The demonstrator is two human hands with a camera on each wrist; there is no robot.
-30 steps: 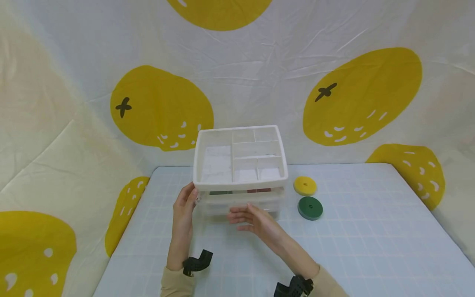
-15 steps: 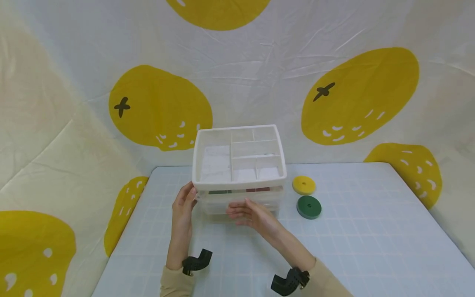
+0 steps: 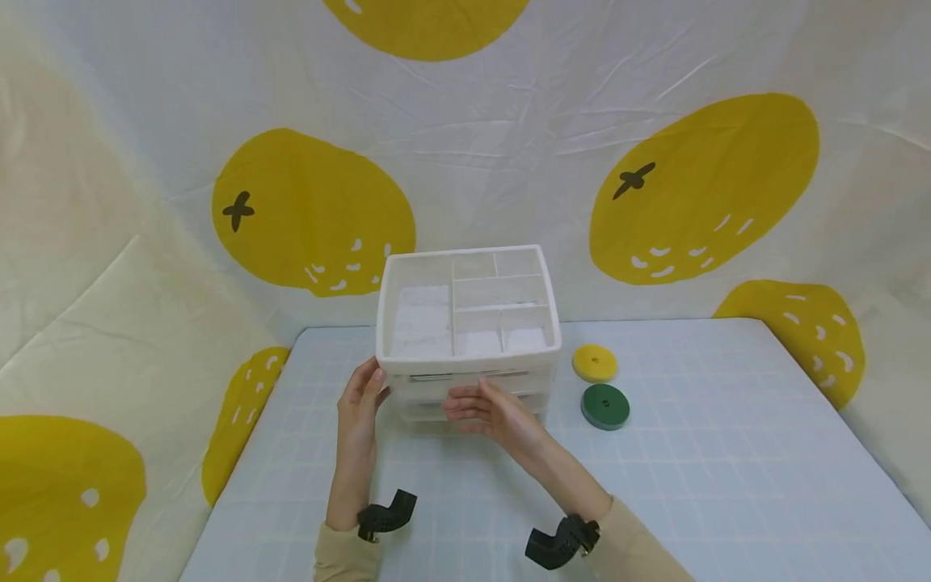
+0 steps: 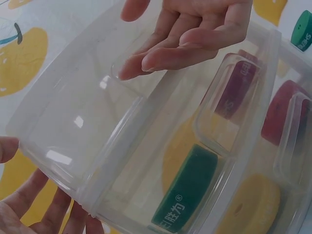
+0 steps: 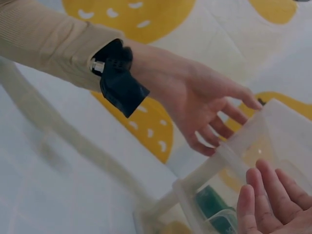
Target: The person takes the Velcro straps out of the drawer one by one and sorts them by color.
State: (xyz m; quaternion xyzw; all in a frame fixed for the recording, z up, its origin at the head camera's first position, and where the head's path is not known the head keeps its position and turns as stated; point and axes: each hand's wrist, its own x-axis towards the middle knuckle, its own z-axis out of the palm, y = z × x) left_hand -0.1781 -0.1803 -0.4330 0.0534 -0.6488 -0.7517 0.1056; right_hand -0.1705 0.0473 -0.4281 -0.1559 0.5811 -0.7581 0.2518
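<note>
A white drawer organizer (image 3: 469, 363) with a compartmented top tray stands at the middle back of the table. My left hand (image 3: 359, 408) rests against its left side, thumb at the front corner, the other fingers spread along the wall. My right hand (image 3: 498, 414) is at the front with extended fingers, overlapping the upper drawer (image 3: 422, 391). Through the clear fronts in the left wrist view, a green round piece (image 4: 187, 187) and a dark red piece (image 4: 236, 90) lie in one drawer. Below them, a yellow piece (image 4: 251, 207) and a red piece (image 4: 282, 112) are in another.
Right of the organizer, a yellow disc (image 3: 595, 364) and a green disc (image 3: 606, 406) lie on the pale checked table (image 3: 727, 453). Behind hangs a white cloth with yellow fruit prints (image 3: 313, 210). A black wrist mount (image 3: 387, 515) sits on each arm.
The upper drawer has slid inward under the tray, so the green and red strips above its front no longer show. My right hand moved forward with it; my left hand stayed put.
</note>
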